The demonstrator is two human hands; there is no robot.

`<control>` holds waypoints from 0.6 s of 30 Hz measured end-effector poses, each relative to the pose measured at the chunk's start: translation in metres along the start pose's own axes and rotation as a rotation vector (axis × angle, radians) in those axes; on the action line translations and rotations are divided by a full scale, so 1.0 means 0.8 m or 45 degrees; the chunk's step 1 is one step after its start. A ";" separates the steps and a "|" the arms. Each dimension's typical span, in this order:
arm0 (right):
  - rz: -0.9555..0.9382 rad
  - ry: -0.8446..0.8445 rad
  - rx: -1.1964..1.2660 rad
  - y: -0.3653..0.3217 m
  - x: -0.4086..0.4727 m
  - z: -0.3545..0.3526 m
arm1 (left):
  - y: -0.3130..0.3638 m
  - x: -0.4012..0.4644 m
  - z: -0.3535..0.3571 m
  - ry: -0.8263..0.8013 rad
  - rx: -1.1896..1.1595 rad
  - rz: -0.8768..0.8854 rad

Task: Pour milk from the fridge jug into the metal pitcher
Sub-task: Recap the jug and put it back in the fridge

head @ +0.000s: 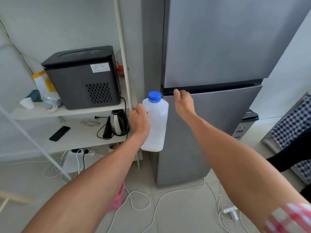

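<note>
My left hand grips a white plastic milk jug with a blue screw cap, holding it upright in front of the grey fridge. My right hand reaches to the top edge of the lower fridge door, fingers at the dark gap between the two doors. Both fridge doors look closed. No metal pitcher is in view.
Left of the fridge stands a white shelf unit with a black ice maker, a steel kettle and a black phone. White cables and a power strip trail over the tiled floor. A checkered cloth hangs at right.
</note>
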State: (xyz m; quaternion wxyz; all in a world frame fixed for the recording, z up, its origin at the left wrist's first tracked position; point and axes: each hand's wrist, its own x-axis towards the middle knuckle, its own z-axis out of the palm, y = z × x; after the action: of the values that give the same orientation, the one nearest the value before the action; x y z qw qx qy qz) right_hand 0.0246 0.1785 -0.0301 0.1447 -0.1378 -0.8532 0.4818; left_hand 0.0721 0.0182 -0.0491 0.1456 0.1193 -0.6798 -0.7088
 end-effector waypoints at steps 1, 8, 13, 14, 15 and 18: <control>-0.025 -0.015 -0.087 -0.008 0.013 0.002 | -0.001 0.002 -0.001 -0.007 -0.006 -0.003; 0.026 -0.165 -0.397 -0.029 0.032 0.005 | -0.005 0.014 -0.010 0.018 0.016 -0.023; 0.003 -0.143 -0.428 -0.026 0.035 0.007 | -0.007 0.016 -0.013 -0.004 0.016 -0.021; 0.005 -0.131 -0.419 -0.027 0.034 0.008 | -0.007 0.016 -0.013 -0.010 0.020 -0.019; 0.027 -0.108 -0.396 -0.029 0.032 0.008 | -0.007 0.016 -0.015 -0.018 0.024 -0.016; 0.103 0.032 -0.359 -0.029 0.023 0.004 | -0.007 0.017 -0.019 -0.046 0.030 -0.002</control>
State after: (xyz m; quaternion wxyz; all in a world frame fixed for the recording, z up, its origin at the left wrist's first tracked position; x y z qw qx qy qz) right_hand 0.0040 0.1714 -0.0092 0.1150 -0.1969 -0.9043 0.3608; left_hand 0.0646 -0.0007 -0.0553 0.1314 0.1088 -0.6906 -0.7028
